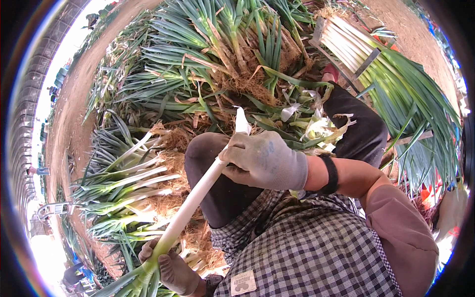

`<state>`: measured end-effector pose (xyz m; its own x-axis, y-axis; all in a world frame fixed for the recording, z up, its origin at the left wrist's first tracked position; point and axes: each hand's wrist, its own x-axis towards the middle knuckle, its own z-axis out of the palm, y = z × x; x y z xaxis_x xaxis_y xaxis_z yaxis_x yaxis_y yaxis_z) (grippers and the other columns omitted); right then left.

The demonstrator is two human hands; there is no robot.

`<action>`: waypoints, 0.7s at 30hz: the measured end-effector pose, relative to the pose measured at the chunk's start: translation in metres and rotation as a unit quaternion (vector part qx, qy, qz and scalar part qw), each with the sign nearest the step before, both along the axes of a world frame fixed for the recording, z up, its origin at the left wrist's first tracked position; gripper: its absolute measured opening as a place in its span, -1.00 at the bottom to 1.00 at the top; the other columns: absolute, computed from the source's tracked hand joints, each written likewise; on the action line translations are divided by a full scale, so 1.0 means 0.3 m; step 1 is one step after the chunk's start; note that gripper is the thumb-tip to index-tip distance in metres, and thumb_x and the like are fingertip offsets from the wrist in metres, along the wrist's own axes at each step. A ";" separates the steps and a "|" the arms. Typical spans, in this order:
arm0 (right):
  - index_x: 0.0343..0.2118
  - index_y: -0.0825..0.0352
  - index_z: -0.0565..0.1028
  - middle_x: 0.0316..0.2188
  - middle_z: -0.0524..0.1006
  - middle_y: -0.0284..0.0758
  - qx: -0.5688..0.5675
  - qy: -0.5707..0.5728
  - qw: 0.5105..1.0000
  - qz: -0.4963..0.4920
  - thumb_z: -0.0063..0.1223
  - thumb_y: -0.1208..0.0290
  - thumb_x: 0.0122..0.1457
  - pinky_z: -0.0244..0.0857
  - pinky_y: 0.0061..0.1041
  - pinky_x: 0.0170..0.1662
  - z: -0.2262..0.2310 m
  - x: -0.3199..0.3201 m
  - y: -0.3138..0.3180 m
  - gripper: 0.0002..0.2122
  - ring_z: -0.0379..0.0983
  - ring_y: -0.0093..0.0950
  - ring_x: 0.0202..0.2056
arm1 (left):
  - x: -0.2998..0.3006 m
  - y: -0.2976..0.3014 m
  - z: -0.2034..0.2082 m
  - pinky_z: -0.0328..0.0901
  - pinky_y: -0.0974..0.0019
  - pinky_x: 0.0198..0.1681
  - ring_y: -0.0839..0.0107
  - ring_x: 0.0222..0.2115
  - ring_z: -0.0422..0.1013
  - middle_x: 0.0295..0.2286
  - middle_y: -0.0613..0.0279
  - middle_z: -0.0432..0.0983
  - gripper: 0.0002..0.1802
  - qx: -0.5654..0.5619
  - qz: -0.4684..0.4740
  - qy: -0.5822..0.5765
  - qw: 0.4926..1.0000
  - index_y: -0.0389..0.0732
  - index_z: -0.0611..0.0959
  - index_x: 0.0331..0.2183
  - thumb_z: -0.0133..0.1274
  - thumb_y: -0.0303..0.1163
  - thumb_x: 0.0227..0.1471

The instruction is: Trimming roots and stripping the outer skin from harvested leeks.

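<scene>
A long leek (198, 190) with a thick white shaft lies slantwise across my lap. My left hand (173, 270), in a grey work glove, is wrapped round it where the white turns to green leaves. Higher up, my right hand (262, 161), gloved too, closes round the white shaft close to the root end. A pale tip of peeled skin (241, 120) sticks up beyond the right fingers. Beside my knee lie several leeks with roots (133, 190), leaves pointing left. Loose peeled skins (319, 128) are strewn in front of my right hand.
A big heap of untrimmed leeks (232, 44) with brown roots stands ahead. At the far right, a wooden rack (366, 64) holds a bundle of clean white leeks (346, 44). Bare soil (74, 123) runs along the left. My bent knees (210, 153) frame the work.
</scene>
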<state>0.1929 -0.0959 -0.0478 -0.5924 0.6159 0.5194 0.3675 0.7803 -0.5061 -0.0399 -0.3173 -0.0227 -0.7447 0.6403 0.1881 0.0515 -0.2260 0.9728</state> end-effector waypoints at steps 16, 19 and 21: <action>-0.47 0.26 0.45 -0.51 0.47 -0.28 -0.054 -0.068 0.991 -0.102 0.04 0.33 0.08 0.36 -0.35 -0.43 -0.072 -0.013 0.026 -0.88 0.49 -0.31 -0.49 | -0.130 -0.063 -0.070 0.22 0.32 0.06 0.27 -0.10 0.31 -0.22 0.12 0.34 -0.73 0.019 -0.052 0.094 0.994 -0.28 0.39 -0.24 0.10 -0.56 -0.01; -0.47 0.29 0.47 -0.50 0.50 -0.23 -0.023 -0.030 0.979 -0.201 0.01 0.40 0.08 0.38 -0.35 -0.40 -0.119 0.061 0.119 -0.91 0.49 -0.28 -0.48 | -0.043 -0.001 0.016 0.26 0.46 -0.15 0.38 -0.30 0.32 -0.43 0.26 0.25 -0.77 -0.166 0.082 0.362 0.913 -0.20 0.28 -0.43 0.05 -0.48 0.06; -0.48 0.26 0.48 -0.56 0.48 -0.24 -0.059 -0.033 0.954 -0.292 -0.01 0.29 0.13 0.39 -0.35 -0.49 -0.157 0.141 0.222 -0.83 0.48 -0.30 -0.58 | -0.044 0.006 0.051 0.28 0.49 -0.32 0.47 -0.42 0.28 -0.49 0.37 0.20 -0.73 -0.009 -0.112 0.369 0.923 -0.13 0.27 -0.46 0.07 -0.52 0.05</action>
<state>0.2350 -0.0294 -0.0948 -0.1584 0.9029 0.3996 0.7561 0.3712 -0.5390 -0.0532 -0.3155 -0.0074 -0.2677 0.7704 0.5787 0.6548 -0.2952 0.6958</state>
